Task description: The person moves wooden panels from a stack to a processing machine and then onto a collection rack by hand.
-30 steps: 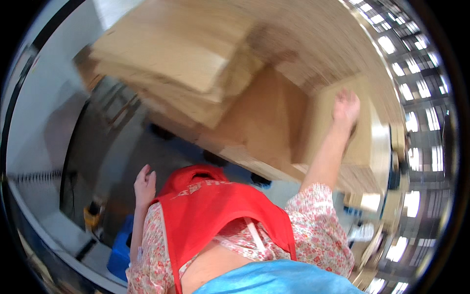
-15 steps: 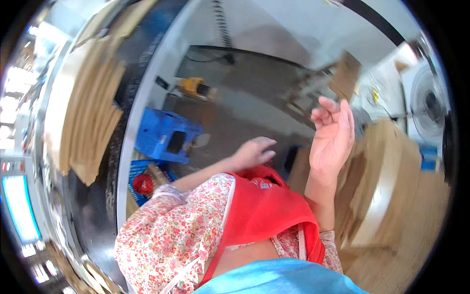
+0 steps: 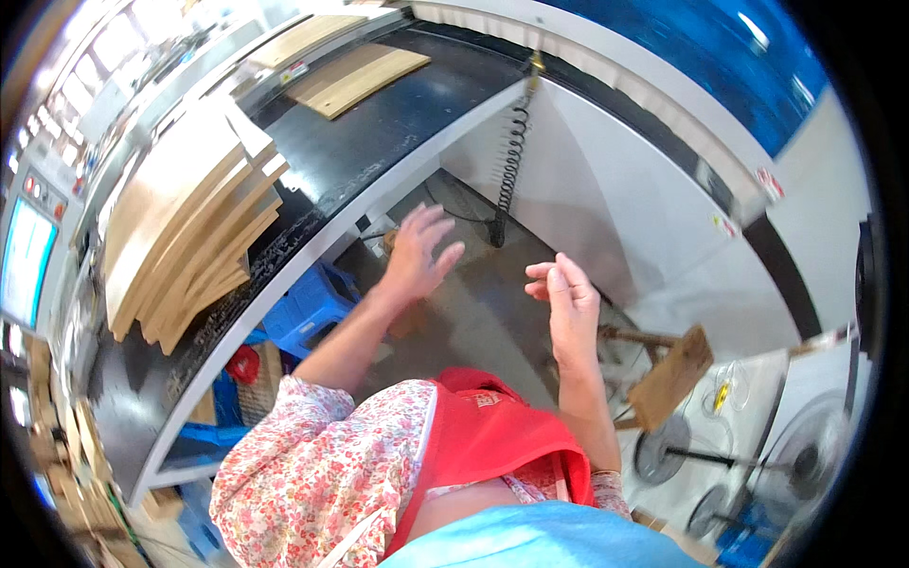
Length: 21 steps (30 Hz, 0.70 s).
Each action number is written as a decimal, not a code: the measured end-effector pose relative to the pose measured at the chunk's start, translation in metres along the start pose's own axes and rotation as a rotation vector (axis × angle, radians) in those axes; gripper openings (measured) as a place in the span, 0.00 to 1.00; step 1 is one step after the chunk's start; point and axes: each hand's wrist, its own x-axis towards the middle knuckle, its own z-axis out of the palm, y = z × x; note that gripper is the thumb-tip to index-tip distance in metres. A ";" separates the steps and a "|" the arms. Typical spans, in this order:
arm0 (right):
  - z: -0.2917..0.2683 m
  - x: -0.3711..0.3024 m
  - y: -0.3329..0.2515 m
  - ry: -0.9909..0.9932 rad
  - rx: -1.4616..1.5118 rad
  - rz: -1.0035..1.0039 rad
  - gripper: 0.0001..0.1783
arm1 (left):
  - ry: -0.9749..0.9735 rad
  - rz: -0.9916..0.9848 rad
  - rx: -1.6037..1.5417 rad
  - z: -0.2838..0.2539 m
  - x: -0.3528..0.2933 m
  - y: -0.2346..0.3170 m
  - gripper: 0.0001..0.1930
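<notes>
My left hand (image 3: pixel 417 254) is in the air near the front edge of the black-topped table (image 3: pixel 374 114), its fingers spread and nothing in them. Further right, my right hand (image 3: pixel 571 312) is raised over the floor, fingers loosely bent and holding nothing I can see. To the left, a stack of light wooden boards (image 3: pixel 180 213) lies on the table, the boards fanned unevenly. A single flat wooden board (image 3: pixel 365 78) rests at the table's far end. Neither hand touches the boards.
A black coiled hose (image 3: pixel 512 156) hangs beyond my hands by a white panel (image 3: pixel 606 180). Under the table stands a blue plastic stool (image 3: pixel 308 308). At the right are a wooden stool (image 3: pixel 670 379) and a standing fan (image 3: pixel 805 461). A lit screen (image 3: pixel 26 256) is far left.
My view has swung left, bringing the table's far end and single board into sight. My left hand has reached forward toward the table; my right hand's fingers have bent more. The right-hand board pile has left view.
</notes>
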 end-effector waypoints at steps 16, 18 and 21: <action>0.024 0.279 0.061 -0.479 -0.299 0.156 0.20 | 0.143 -0.486 0.252 0.032 0.299 -0.281 0.32; 0.023 0.310 0.063 -0.474 -0.307 0.160 0.19 | 0.111 -0.576 0.327 0.043 0.316 -0.313 0.34; 0.032 0.362 0.069 -0.547 -0.341 0.131 0.12 | 0.015 -0.731 0.465 0.048 0.313 -0.336 0.35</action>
